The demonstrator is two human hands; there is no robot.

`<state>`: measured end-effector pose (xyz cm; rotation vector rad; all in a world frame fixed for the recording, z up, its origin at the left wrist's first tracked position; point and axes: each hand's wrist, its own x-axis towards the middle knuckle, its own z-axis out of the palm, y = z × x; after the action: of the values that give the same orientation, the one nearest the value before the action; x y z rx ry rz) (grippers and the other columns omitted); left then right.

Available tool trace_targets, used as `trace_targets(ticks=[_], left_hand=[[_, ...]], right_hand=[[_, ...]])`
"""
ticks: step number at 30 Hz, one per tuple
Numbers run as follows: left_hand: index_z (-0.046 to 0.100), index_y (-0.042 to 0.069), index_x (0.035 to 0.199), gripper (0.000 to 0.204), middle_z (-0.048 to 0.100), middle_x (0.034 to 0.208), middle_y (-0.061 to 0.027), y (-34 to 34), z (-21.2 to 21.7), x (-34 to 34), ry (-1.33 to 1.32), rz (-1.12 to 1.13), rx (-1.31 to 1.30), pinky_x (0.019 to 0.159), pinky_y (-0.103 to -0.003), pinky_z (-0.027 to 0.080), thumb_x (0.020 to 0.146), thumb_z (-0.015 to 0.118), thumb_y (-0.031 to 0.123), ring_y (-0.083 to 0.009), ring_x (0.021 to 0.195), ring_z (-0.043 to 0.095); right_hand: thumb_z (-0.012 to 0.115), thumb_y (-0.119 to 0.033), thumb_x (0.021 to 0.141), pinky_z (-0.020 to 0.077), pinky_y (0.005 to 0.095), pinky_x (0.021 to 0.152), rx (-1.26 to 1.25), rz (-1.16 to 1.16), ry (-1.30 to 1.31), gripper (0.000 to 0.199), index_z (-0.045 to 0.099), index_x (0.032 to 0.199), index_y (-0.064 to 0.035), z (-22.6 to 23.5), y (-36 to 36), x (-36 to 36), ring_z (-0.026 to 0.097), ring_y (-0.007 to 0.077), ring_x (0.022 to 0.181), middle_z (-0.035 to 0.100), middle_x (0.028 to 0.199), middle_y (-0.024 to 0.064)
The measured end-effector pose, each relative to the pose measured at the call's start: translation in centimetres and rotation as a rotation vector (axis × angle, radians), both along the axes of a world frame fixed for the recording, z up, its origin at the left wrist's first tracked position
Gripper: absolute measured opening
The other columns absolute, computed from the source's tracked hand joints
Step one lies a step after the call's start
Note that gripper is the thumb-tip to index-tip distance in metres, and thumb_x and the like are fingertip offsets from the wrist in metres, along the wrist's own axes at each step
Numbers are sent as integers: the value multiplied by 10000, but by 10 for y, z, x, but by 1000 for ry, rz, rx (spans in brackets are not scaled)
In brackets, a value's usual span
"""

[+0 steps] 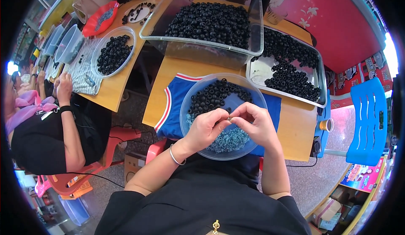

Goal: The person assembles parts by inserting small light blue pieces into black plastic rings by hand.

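Both my hands meet over a round clear tub (185, 108) on the table's near part. My left hand (206, 128) and my right hand (256, 126) are closed in a pinch, fingertips against fingertips. A tiny piece shows between them, too small and too covered to name. Behind my fingers, black round parts with holes (211, 98) fill the tub's far side. Small light-blue pieces (230, 140) are heaped on its near side, partly hidden by my hands. Under the tub lies a blue cloth (179, 98) with red and white trim.
A large clear bin (200, 45) full of black parts stands behind the tub. To its right sits a metal tray (261, 77) with more. At left, a person (46, 138) sits by another table with a round tub (95, 64). A blue chair (367, 117) stands right.
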<state>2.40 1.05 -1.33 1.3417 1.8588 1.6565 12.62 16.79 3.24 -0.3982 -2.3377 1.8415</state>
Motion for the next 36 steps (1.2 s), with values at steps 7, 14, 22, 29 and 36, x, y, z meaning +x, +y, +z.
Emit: trace_targets(ticks=[7, 14, 22, 29, 36], left_hand=[[569, 3, 893, 101, 577, 741, -82, -2, -1, -2, 27, -69, 17, 558, -289, 445, 937, 577, 94, -187, 614, 572], [568, 4, 830, 160, 538, 647, -70, -3, 5, -3, -169, -121, -81, 529, -282, 428, 952, 543, 104, -166, 553, 536], [588, 13, 875, 87, 582, 735, -101, -1, 19, -2, 139, -52, -308, 591, -321, 458, 880, 618, 95, -221, 641, 592], [550, -7, 1001, 224, 542, 870, -98, -4, 67, -53, 269, -82, -118, 711, -310, 465, 817, 428, -41, -208, 745, 542], [529, -17, 1054, 153, 568, 938, -132, 54, 145, -128, 375, -92, 18, 799, -340, 473, 906, 498, 4, -247, 862, 576]], right_hand=[[685, 23, 825, 472, 180, 644, -92, 58, 35, 87, 632, 892, 1, -3, 3, 3, 580, 38, 731, 646, 857, 24], [688, 21, 809, 456, 178, 615, -103, -123, 167, 103, 648, 899, -10, -6, 4, 2, 562, 30, 705, 625, 843, 5], [661, 29, 817, 434, 189, 597, 35, -173, 205, 143, 670, 955, -6, -9, 12, 0, 543, 50, 688, 592, 858, 15], [659, 33, 817, 437, 194, 597, 27, -229, 222, 130, 665, 940, -8, -15, 15, 2, 550, 57, 693, 602, 859, 21], [651, 47, 810, 462, 203, 628, 83, -234, 237, 136, 653, 933, -10, -11, 18, 1, 568, 65, 711, 617, 888, 22]])
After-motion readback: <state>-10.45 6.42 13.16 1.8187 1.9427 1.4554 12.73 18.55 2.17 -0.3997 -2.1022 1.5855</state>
